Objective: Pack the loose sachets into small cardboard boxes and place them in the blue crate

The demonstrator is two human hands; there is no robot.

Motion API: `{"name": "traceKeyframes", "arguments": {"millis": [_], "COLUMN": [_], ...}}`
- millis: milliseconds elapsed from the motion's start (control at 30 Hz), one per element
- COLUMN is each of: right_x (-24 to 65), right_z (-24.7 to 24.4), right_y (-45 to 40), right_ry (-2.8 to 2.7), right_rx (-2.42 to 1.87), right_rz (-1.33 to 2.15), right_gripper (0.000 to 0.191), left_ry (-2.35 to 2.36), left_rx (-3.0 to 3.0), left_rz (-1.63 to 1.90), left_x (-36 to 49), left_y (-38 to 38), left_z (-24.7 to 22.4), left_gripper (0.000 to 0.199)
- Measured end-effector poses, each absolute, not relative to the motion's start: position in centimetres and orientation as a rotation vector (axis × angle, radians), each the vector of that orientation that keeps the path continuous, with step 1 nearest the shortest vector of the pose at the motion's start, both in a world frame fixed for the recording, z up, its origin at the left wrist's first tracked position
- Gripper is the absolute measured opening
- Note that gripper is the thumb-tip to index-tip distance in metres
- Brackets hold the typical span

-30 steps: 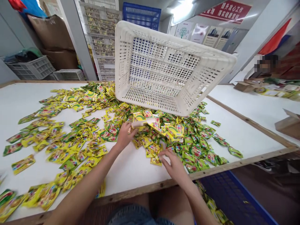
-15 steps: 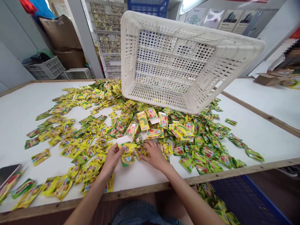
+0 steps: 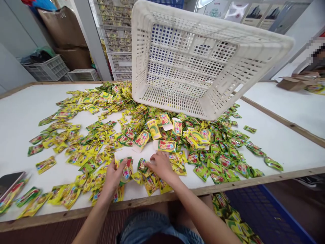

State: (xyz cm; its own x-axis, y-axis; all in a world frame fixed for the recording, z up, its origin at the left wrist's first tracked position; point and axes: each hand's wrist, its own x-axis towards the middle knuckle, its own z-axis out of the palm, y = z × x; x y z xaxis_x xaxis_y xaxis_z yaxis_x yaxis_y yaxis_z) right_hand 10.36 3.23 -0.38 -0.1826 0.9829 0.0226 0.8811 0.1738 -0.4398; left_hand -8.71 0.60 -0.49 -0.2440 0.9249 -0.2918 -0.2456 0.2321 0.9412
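My left hand (image 3: pixel 113 174) is closed on a small printed carton (image 3: pixel 127 170), green and yellow with a white flap raised at its top. Just right of it, my right hand (image 3: pixel 164 166) pinches a small green sachet (image 3: pixel 142 166) between thumb and fingers. Several yellow sachets (image 3: pixel 151 184) lie on the table under and in front of that hand. Beyond my hands, more cartons rest on the heap of sachets: a flat one (image 3: pixel 166 146) with its white flap out, a tilted one (image 3: pixel 142 139) and a yellow one (image 3: pixel 154 129).
A large white plastic basket (image 3: pixel 213 117) leans on its side over the heap at the back. Yellow sachets (image 3: pixel 76 156) spread left, green ones (image 3: pixel 225 159) right. A phone-like dark object (image 3: pixel 11 181) lies far left. Below the wooden table edge (image 3: pixel 228 188) stands a blue crate (image 3: pixel 284 217).
My left hand has turned the carton, so its printed front shows. My right hand has shifted slightly left to a green sachet. Yellow sachets now lie nearer the table edge.
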Motion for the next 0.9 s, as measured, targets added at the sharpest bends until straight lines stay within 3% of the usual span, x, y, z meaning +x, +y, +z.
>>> {"name": "traceKeyframes", "arguments": {"millis": [100, 333, 567, 900], "right_x": [8.4, 9.2, 10.9, 7.0], "right_z": [-0.5, -0.4, 0.5, -1.6], "right_y": [3.4, 4.2, 3.9, 0.9], "right_ry": [-2.192, -1.949, -1.669, -1.859], "right_rx": [-1.804, -1.704, -1.683, -1.766], "right_rz": [0.453, 0.624, 0.72, 0.608], "right_gripper": [0.035, 0.012, 0.025, 0.016], "left_ry": [1.336, 1.364, 1.325, 1.244], "left_rx": [0.763, 0.743, 0.586, 0.681], "left_rz": [1.283, 1.358, 1.259, 0.964], "left_x": [-8.5, -9.6, -10.6, -9.6], "left_y": [0.2, -0.2, -0.8, -1.8], "left_z": [-0.5, -1.0, -0.2, 1.2], "left_gripper": [0.052, 0.055, 0.046, 0.046]}}
